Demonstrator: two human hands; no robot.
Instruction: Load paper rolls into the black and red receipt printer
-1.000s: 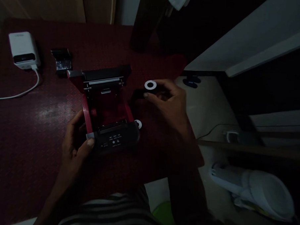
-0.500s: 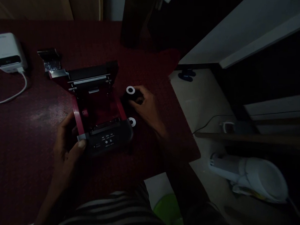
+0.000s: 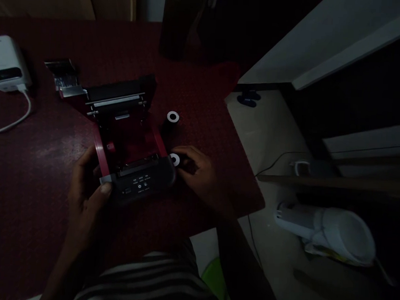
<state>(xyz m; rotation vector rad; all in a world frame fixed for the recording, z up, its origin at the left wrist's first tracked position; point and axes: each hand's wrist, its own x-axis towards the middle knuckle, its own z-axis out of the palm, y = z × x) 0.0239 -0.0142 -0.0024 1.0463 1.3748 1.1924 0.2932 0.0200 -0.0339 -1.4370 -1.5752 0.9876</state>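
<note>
A red and black label printer [image 3: 132, 140] stands on the dark red table with its lid tipped back and its inside bare. My left hand [image 3: 89, 180] grips the front left corner, thumb on top and fingers along the side wall. Just right of the printer is a small dark roll with a white ring-shaped end [image 3: 175, 160]. My right hand [image 3: 200, 174] has its thumb and fingers closed about this near roll. A second dark roll with a white end [image 3: 172, 117] stands on the table farther back, apart from both hands. Dim light hides the rolls' lower parts.
A white power bank [image 3: 6, 64] with a white cable lies at the far left. Past the table's right edge are slippers [image 3: 248, 99], a dark cord and a pale cylindrical object [image 3: 325, 228] on the floor. A green item [image 3: 214, 276] shows below the front edge.
My right hand has left the far roll and come nearer to me, onto the near roll. The far roll stays standing. My left hand keeps its hold on the printer.
</note>
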